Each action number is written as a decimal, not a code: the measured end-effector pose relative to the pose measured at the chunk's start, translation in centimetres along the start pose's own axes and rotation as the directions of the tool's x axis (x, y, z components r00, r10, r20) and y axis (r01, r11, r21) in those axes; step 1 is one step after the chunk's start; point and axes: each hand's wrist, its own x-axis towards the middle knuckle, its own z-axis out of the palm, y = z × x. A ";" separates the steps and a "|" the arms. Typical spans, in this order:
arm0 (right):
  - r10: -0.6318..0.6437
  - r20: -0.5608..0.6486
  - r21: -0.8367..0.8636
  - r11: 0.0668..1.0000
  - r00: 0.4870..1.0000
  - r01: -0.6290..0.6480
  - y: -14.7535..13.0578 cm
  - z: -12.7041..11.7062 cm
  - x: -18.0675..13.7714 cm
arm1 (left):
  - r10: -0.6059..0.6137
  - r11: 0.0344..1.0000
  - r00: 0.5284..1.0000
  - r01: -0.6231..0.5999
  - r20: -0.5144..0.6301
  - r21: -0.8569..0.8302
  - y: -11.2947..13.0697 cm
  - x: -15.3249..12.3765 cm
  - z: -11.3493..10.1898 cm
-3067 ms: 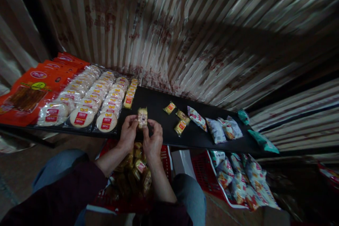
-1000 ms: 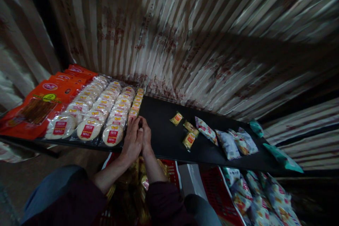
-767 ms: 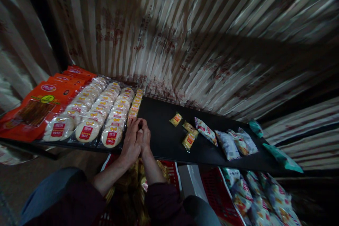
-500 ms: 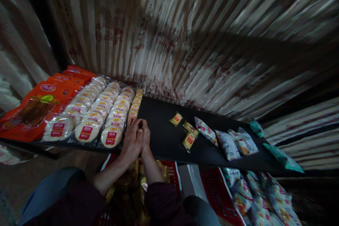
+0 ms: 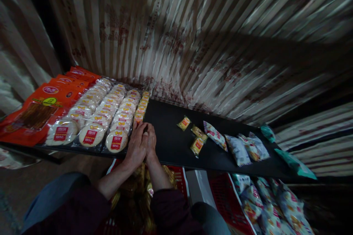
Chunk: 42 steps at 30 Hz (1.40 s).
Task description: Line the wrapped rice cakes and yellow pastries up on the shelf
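My left hand (image 5: 138,141) and my right hand (image 5: 150,140) are side by side at the near end of a row of small yellow snack packets (image 5: 142,105). Both hands have their fingers bent and drawn together, the left fingertips against the nearest packet. Whatever lies under the fingers is hidden. Just left of my hands runs a row of round white rice crackers (image 5: 117,141) in clear wrappers, with two similar rows beyond it. All stand on a narrow black shelf (image 5: 165,128).
Orange snack bags (image 5: 41,108) overlap at the shelf's left end. To the right lie loose yellow packets (image 5: 197,146), white snack bags (image 5: 237,150) and green bags (image 5: 295,163). Below are a red basket (image 5: 181,181) with gold-wrapped packets and another red basket (image 5: 224,194). A pleated curtain (image 5: 176,44) hangs behind.
Almost nothing differs. My hands stay at the near end of the yellow row, with only a slight shift of the fingers; the view has moved very little.
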 end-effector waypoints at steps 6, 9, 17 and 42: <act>0.010 0.015 0.032 0.999 1.000 -0.011 -0.1 -0.6 -0.4 | 0.012 1.000 1.000 -0.013 0.012 0.021 0.1 0.0 -0.2; 0.012 0.027 0.029 0.999 1.000 -0.013 -0.2 -1.0 -0.7 | 0.027 0.999 0.999 -0.028 0.022 0.042 0.3 0.0 -0.5; 0.032 0.046 0.010 0.999 0.998 -0.033 -0.4 -1.9 -2.4 | 0.154 0.982 0.988 -0.156 0.031 0.108 0.1 -1.3 -0.8; -0.042 0.391 -0.160 0.981 0.919 0.113 2.8 -5.4 -13.9 | 0.037 0.879 0.803 -0.310 0.595 0.363 -2.2 -8.2 -5.5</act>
